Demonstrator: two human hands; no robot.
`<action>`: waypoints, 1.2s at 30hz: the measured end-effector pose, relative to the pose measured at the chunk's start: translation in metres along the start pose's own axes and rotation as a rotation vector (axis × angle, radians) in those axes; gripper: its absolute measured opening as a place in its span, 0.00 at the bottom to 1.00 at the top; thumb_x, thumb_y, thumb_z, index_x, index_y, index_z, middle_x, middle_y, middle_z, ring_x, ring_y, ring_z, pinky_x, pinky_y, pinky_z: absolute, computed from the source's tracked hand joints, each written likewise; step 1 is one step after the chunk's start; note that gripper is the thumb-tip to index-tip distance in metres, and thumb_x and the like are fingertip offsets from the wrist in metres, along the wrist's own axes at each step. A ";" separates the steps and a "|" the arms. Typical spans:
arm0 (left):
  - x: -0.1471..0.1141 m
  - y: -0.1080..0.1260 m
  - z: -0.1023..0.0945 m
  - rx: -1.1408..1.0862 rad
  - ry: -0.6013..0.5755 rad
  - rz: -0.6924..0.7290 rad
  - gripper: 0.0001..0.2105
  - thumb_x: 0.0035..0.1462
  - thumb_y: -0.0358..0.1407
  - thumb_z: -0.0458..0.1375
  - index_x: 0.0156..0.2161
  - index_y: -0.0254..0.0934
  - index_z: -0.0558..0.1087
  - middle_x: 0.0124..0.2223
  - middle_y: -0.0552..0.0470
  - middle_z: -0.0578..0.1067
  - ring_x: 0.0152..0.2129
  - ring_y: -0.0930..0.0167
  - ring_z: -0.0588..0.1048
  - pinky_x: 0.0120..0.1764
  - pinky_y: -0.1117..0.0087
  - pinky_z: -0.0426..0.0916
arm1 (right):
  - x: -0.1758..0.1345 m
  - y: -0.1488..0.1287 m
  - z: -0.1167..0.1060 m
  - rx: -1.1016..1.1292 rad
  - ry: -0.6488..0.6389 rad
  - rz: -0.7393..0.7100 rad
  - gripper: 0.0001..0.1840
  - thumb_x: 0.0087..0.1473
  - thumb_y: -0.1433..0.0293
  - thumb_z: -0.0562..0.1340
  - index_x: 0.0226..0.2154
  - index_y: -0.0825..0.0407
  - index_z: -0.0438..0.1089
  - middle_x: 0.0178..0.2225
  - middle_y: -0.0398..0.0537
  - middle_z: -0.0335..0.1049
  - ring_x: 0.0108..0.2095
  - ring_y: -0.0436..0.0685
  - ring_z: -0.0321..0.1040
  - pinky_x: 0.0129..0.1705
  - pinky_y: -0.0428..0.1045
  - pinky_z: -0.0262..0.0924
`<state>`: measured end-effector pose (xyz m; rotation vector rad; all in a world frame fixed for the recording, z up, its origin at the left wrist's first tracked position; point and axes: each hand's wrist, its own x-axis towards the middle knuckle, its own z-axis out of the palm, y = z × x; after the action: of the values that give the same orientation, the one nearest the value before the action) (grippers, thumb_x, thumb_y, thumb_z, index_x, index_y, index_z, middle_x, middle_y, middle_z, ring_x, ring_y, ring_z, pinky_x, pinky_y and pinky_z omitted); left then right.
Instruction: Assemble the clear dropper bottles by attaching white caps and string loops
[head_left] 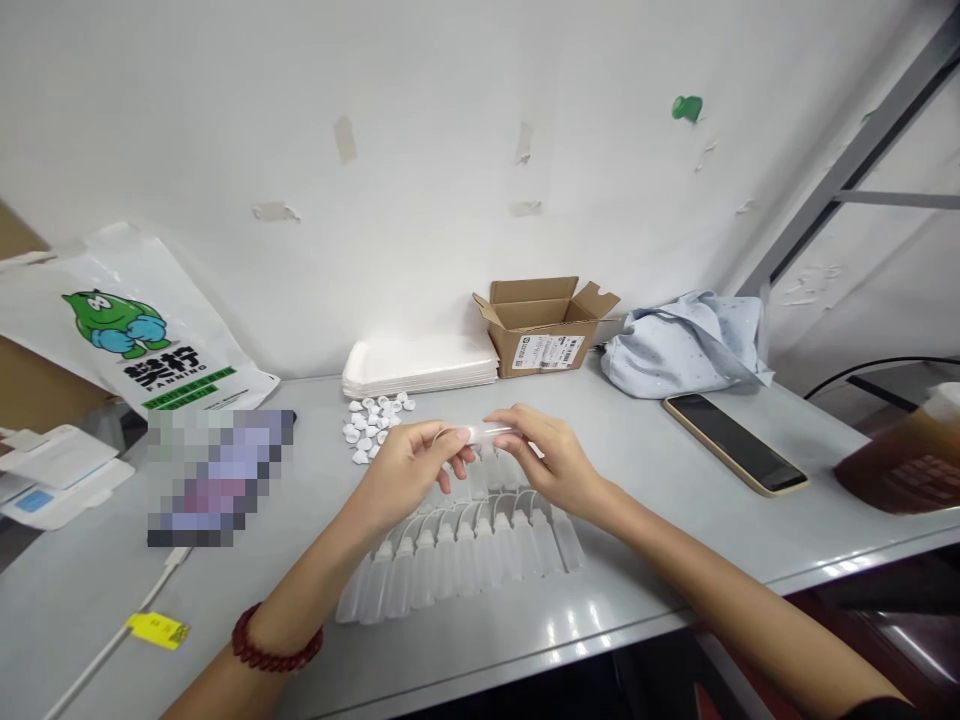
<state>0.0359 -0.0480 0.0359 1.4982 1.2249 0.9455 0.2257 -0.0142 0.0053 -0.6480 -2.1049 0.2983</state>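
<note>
Between my two hands, a small clear plastic bottle is held sideways above the table. My left hand closes thumb and fingers round its white-capped end, where a thin curved tube sticks out. At the other end, my right hand pinches the bottle's body. Below the hands lies a row of similar translucent bottles with white caps and thin bent tubes. More bottles behind that row are partly hidden by my hands. Loose small white caps are scattered left of my left hand.
At the back stand a stack of white sheets or bags and an open cardboard box. A blue cloth bag and a phone lie right. Left are a printed white bag, a blurred device and a cable.
</note>
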 end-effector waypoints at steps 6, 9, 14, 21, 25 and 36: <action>0.000 -0.001 0.003 -0.130 -0.054 -0.072 0.19 0.57 0.49 0.53 0.27 0.33 0.73 0.24 0.52 0.71 0.20 0.73 0.69 0.23 0.72 0.66 | 0.000 0.003 0.001 0.002 0.025 -0.120 0.11 0.62 0.70 0.53 0.46 0.53 0.63 0.30 0.48 0.65 0.29 0.52 0.63 0.30 0.47 0.62; -0.001 0.001 0.003 -0.090 -0.046 -0.063 0.20 0.57 0.49 0.52 0.25 0.34 0.72 0.22 0.54 0.69 0.18 0.75 0.68 0.25 0.71 0.66 | 0.000 0.001 0.001 0.008 0.018 -0.144 0.11 0.62 0.70 0.52 0.47 0.54 0.63 0.30 0.48 0.65 0.29 0.52 0.62 0.30 0.47 0.61; -0.005 0.003 0.003 0.181 -0.014 0.082 0.18 0.59 0.45 0.51 0.23 0.36 0.70 0.21 0.54 0.69 0.22 0.72 0.69 0.28 0.72 0.64 | 0.001 -0.003 -0.004 0.147 -0.090 0.072 0.13 0.63 0.67 0.51 0.39 0.55 0.68 0.29 0.47 0.67 0.29 0.51 0.64 0.33 0.47 0.61; -0.009 -0.005 0.009 0.513 0.137 0.414 0.11 0.61 0.37 0.50 0.30 0.37 0.71 0.26 0.53 0.70 0.24 0.72 0.67 0.30 0.71 0.61 | 0.004 -0.007 -0.006 0.441 -0.132 0.420 0.15 0.60 0.61 0.54 0.33 0.54 0.70 0.25 0.42 0.64 0.24 0.48 0.60 0.26 0.44 0.55; -0.005 -0.006 0.008 0.492 0.152 0.360 0.09 0.60 0.40 0.52 0.37 0.38 0.73 0.33 0.51 0.75 0.29 0.70 0.71 0.34 0.70 0.65 | 0.005 -0.004 -0.007 0.423 -0.112 0.423 0.17 0.59 0.58 0.55 0.35 0.55 0.70 0.23 0.41 0.62 0.22 0.47 0.57 0.24 0.44 0.53; 0.018 -0.030 -0.075 0.828 0.137 0.036 0.11 0.51 0.38 0.52 0.36 0.39 0.75 0.36 0.49 0.80 0.33 0.63 0.76 0.36 0.67 0.67 | 0.006 0.072 -0.012 -0.142 -0.088 0.415 0.15 0.58 0.70 0.53 0.44 0.56 0.70 0.37 0.53 0.72 0.35 0.56 0.67 0.36 0.49 0.60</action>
<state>-0.0392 -0.0143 0.0262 2.1092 1.8234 0.5770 0.2575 0.0493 -0.0148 -1.1785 -2.0743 0.4145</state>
